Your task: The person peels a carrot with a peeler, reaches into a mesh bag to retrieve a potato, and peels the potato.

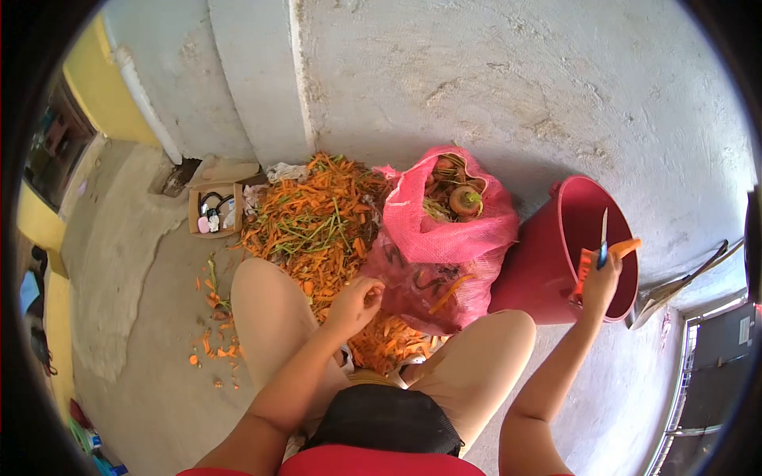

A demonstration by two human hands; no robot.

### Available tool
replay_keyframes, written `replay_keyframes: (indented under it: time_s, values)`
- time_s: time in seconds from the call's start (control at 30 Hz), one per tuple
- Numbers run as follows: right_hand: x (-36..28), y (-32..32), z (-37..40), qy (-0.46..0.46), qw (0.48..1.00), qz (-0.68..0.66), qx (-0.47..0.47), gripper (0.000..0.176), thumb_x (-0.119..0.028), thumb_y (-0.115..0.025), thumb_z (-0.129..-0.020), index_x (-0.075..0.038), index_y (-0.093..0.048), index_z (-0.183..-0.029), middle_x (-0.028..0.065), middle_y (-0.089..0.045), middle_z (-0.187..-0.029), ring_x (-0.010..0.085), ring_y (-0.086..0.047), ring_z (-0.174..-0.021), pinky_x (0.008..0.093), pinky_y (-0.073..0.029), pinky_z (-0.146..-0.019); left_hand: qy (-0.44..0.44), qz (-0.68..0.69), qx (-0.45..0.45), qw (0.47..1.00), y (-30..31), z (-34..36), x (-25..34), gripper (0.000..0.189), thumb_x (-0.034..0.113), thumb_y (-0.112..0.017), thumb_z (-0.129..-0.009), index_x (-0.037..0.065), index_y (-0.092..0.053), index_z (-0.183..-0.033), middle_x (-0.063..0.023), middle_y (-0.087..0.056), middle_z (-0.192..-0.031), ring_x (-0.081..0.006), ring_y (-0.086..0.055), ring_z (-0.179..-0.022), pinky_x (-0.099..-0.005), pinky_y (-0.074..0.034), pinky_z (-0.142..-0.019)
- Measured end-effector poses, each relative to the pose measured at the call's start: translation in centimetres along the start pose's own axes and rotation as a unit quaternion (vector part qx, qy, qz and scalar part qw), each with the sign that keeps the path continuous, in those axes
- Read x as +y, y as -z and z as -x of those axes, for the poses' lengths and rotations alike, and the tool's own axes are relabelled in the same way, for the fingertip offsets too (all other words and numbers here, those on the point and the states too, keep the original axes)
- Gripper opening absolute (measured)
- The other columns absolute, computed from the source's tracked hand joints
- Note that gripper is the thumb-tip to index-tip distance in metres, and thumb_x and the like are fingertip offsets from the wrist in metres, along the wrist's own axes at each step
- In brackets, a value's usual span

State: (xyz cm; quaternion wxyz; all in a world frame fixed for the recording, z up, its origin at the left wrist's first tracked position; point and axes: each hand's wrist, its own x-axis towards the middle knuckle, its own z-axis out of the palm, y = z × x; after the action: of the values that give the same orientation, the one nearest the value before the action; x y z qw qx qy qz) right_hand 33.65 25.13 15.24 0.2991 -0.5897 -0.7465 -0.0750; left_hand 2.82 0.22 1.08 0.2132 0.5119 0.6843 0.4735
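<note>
My right hand (601,284) is over the mouth of the large red bucket (516,274), closed around a knife (604,228) with a blue handle. The blade points up. A peeled carrot (625,247) sticks out of the same hand, and a bright orange-red piece (584,271) shows beside the fingers. Between my knees, my left hand (357,306) is loosely curled, with nothing showing in it. Beneath it spreads a heap of carrot peelings (305,210) with green stems. A pink mesh sack (444,238) holds unpeeled carrots (464,201) and stands between the heap and the bucket.
At the back left sits a small cardboard box (215,210) of odds and ends. Loose carrot scraps (230,349) dot the concrete floor (151,317). A grey wall (524,87) rises behind the heap and sack. A long-handled tool (679,289) leans right of the bucket.
</note>
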Motion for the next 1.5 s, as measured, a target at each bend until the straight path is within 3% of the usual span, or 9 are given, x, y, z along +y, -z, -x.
replay_keyframes:
  time_s: [0.1, 0.2, 0.37, 0.7, 0.83, 0.97, 1.2, 1.4, 1.5]
  values:
    - [-2.7, -3.9, 1.4, -0.185, 0.878, -0.42, -0.134, 0.013, -0.007, -0.045, -0.081, 0.0, -0.056, -0.079, 0.0134, -0.059, -0.083, 0.0216, -0.057, -0.069, 0.0313, -0.046, -0.061, -0.02, -0.015, -0.008, 1.0, 0.0, -2.1, 0.8, 0.017, 0.001, -0.056, -0.069, 0.002, -0.051, -0.085, -0.0086, -0.051, -0.077, -0.0203, -0.052, -0.066, -0.0278, -0.042, -0.059]
    - [-5.6, -10.4, 5.7, -0.173, 0.839, -0.454, -0.245, 0.013, -0.002, -0.043, -0.079, -0.001, -0.056, -0.078, 0.0074, -0.06, -0.07, 0.0144, -0.056, -0.06, 0.0267, -0.044, -0.052, -0.021, -0.001, -0.018, 1.0, -0.5, -5.5, 1.5, 0.012, 0.002, -0.055, -0.071, 0.002, -0.051, -0.082, -0.0082, -0.051, -0.078, -0.0208, -0.051, -0.068, -0.0294, -0.041, -0.058]
    - [-7.7, -17.1, 10.6, -0.067, 0.87, -0.355, -0.337, 0.024, -0.022, -0.052, -0.076, 0.002, -0.054, -0.08, 0.0174, -0.052, -0.06, 0.0265, -0.054, -0.055, 0.0359, -0.04, -0.053, -0.144, -0.112, 0.018, 0.983, -3.7, -13.7, 0.6, 0.01, 0.006, -0.056, -0.072, 0.006, -0.055, -0.082, -0.0081, -0.05, -0.093, -0.0223, -0.046, -0.093, -0.0359, -0.038, -0.079]
    - [-9.8, -18.5, 9.6, -0.009, 0.872, -0.289, -0.395, 0.02, -0.02, -0.052, -0.074, -0.002, -0.054, -0.082, 0.0213, -0.053, -0.066, 0.037, -0.054, -0.069, 0.0409, -0.041, -0.06, 0.026, -0.469, -0.047, 0.882, -7.8, -23.3, -5.7, 0.039, 0.042, -0.057, -0.071, 0.023, -0.056, -0.104, -0.0072, -0.008, -0.136, -0.0354, -0.007, -0.124, -0.0591, -0.009, -0.094]
    - [-9.5, -19.0, 9.3, -0.009, 0.867, -0.286, -0.407, 0.019, -0.02, -0.052, -0.074, -0.002, -0.054, -0.082, 0.0217, -0.053, -0.066, 0.038, -0.053, -0.069, 0.0419, -0.04, -0.061, 0.193, -0.418, -0.11, 0.881, -7.6, -24.4, -5.6, 0.068, 0.049, -0.059, -0.066, 0.017, -0.038, -0.122, -0.0069, 0.001, -0.137, -0.0364, -0.004, -0.124, -0.0611, -0.022, -0.089]
    - [-9.3, -19.5, 9.2, -0.011, 0.86, -0.295, -0.416, 0.021, -0.02, -0.052, -0.074, -0.001, -0.053, -0.083, 0.0219, -0.052, -0.066, 0.0385, -0.052, -0.068, 0.0419, -0.039, -0.06, 0.289, -0.258, -0.18, 0.904, -6.4, -24.9, -8.2, 0.09, 0.042, -0.068, -0.06, 0.018, -0.018, -0.131, -0.0115, 0.012, -0.136, -0.0374, -0.022, -0.12, -0.0429, -0.034, -0.091]
    - [-9.5, -19.1, 8.8, -0.01, 0.862, -0.281, -0.422, 0.024, -0.023, -0.053, -0.075, 0.001, -0.052, -0.083, 0.0219, -0.051, -0.066, 0.0386, -0.052, -0.068, 0.0414, -0.038, -0.061, 0.276, -0.133, -0.163, 0.938, -6.2, -23.3, -9.3, 0.081, 0.022, -0.066, -0.069, 0.015, -0.015, -0.131, -0.0187, -0.044, -0.117, -0.0254, -0.052, -0.094, -0.0337, -0.044, -0.074]
    - [-9.5, -19.3, 9.0, 0.004, 0.865, -0.28, -0.416, 0.025, -0.024, -0.053, -0.076, 0.0, -0.053, -0.083, 0.0216, -0.052, -0.066, 0.0384, -0.052, -0.068, 0.0413, -0.039, -0.061, 0.242, -0.285, -0.194, 0.907, -5.1, -21.6, -8.6, 0.072, 0.043, -0.058, -0.072, 0.016, -0.023, -0.129, -0.0154, -0.04, -0.121, -0.0254, -0.052, -0.091, -0.0333, -0.045, -0.069]
    - [-9.8, -18.8, 8.7, -0.001, 0.863, -0.282, -0.42, 0.025, -0.023, -0.052, -0.076, 0.0, -0.053, -0.083, 0.0214, -0.053, -0.066, 0.0377, -0.053, -0.069, 0.0409, -0.04, -0.061, 0.082, -0.439, -0.083, 0.891, -5.3, -21.8, -6.5, 0.069, 0.051, -0.056, -0.069, 0.022, -0.031, -0.126, -0.0123, -0.027, -0.13, -0.03, -0.037, -0.111, -0.0446, -0.035, -0.085]
